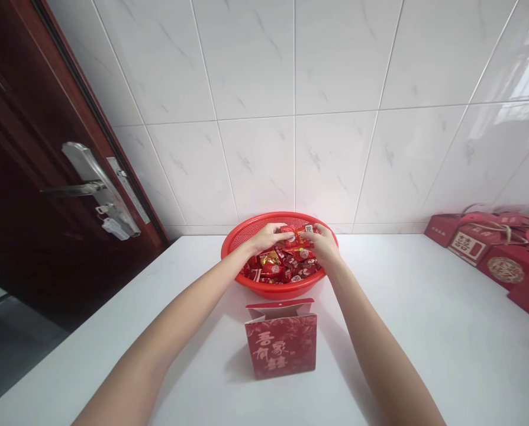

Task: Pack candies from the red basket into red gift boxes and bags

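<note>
We note left hand (267,238) and right hand (324,242) each pinching sweets (290,238) at the basket (278,291); light fingertip pressure is advised.

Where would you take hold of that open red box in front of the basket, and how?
I'd pinch the box by its left and right edges, coming from both sides: it stands upright with its top open, and the basket sits close behind its back.
</note>
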`<state>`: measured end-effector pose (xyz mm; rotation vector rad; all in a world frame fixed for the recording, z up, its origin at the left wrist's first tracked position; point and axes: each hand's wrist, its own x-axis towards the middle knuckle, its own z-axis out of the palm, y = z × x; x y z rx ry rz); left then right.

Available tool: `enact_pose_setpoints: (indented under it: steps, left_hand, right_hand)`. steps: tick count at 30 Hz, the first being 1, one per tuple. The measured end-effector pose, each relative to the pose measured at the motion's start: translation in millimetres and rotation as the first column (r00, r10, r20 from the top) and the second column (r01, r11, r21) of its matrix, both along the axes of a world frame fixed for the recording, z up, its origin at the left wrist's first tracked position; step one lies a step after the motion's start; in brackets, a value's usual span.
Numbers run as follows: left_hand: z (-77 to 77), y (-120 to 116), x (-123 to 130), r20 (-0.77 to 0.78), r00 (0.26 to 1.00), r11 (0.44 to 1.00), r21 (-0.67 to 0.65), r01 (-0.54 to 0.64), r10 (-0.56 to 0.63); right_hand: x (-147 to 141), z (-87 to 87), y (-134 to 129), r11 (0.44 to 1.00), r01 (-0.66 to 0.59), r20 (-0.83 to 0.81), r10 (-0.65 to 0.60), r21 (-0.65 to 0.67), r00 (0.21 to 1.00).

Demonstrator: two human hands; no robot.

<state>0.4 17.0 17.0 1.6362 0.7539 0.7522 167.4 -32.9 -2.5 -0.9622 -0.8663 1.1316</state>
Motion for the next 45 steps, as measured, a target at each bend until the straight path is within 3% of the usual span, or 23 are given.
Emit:
enact_pose_setpoints:
  steps: [9,15,20,24,27,31,34,37,41,45]
  left_hand:
    - [3.0,-2.7,-0.5,0.026,1.0,0.998,0.062,0.007,-0.008]
    - [1.4,-1.4,0.2,-0.003,0.999,0.996,0.084,0.041,-0.041]
    - [-0.6,-0.1,0.9,-0.071,0.997,0.987,0.155,0.031,-0.021]
    - [-3.6,4.9,-1.1,-0.196,0.978,0.969,0.247,-0.017,0.067]
    - [-4.2,5.7,-5.2,-0.378,0.921,0.965,0.26,0.013,0.09]
    - [0.0,-1.7,-7.0,-0.685,0.728,0.967,0.159,0.198,-0.036]
    - [2.9,-8.3,-2.3,-0.786,0.605,0.947,0.086,0.311,-0.128]
    - [1.1,-10.4,2.2,-0.824,0.542,0.93,0.052,0.364,-0.166]
    - [-5.1,-6.4,-0.9,-0.806,0.574,0.931,0.087,0.356,-0.144]
    - [-6.1,0.8,-8.3,-0.689,0.725,0.934,0.251,0.252,-0.011]
  right_hand:
    - [-0.4,-3.0,6.0,0.999,0.036,0.005,-0.036,-0.009,0.999]
    - [-1.8,2.7,1.0,0.997,-0.042,-0.011,0.041,-0.058,0.999]
    - [-3.9,9.6,-8.0,0.988,-0.135,-0.018,0.134,-0.072,0.991]
    - [-5.0,11.4,-10.9,0.99,-0.125,-0.001,0.125,-0.063,0.992]
    - [-4.5,10.1,-8.5,0.997,-0.048,-0.009,0.048,-0.06,0.999]
    - [-3.3,8.8,-5.4,0.997,0.014,-0.017,-0.015,-0.07,1.0]
    - [-3.2,8.8,-5.5,0.997,0.009,-0.013,-0.01,-0.072,1.0]
    - [-3.5,8.9,-6.4,0.998,0.002,-0.014,-0.003,-0.068,1.0]
    - [-3.4,8.3,-6.4,0.999,-0.005,-0.018,0.004,-0.052,1.0]
    - [-3.1,7.2,-4.5,0.999,-0.004,-0.024,0.003,-0.035,1.0]
